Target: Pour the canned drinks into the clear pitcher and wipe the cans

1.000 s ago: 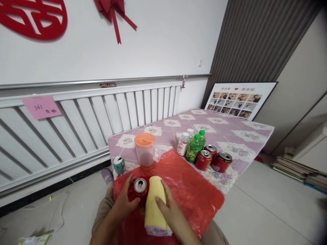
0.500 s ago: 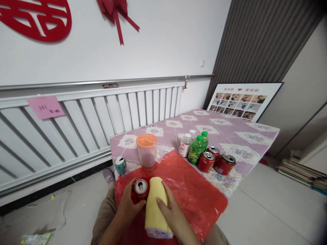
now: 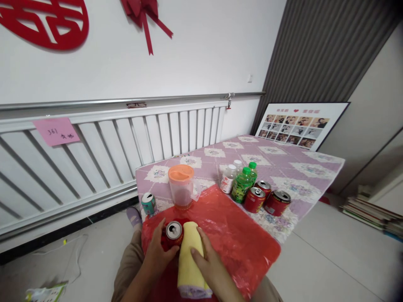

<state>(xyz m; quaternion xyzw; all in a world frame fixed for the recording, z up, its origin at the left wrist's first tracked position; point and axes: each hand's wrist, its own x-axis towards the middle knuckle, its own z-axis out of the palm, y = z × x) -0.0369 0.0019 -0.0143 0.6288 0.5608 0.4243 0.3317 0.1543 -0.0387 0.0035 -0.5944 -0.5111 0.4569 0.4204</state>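
My left hand [image 3: 157, 251] is curled round the left side of a red can [image 3: 174, 233] with an opened top, which stands upright on a red plastic bag [image 3: 233, 235]. Right beside the can lies a rolled yellow cloth [image 3: 190, 264] with a purple-patterned end. My right hand [image 3: 209, 262] grips this roll from its right side, thumb on top. Behind the can stands a clear pitcher [image 3: 181, 193] with an orange lid. A teal can [image 3: 148, 204] is at the table's left edge.
Bottles with white caps [image 3: 228, 179], bottles with green caps [image 3: 242, 185] and red cans [image 3: 255, 199] stand together on the patterned tablecloth [image 3: 270, 149], right of the pitcher. A white radiator [image 3: 163, 132] runs behind the table. A photo board [image 3: 291, 123] leans at the back right.
The yellow roll and my right hand have shifted slightly left and toward me. My left hand stays at the red can.
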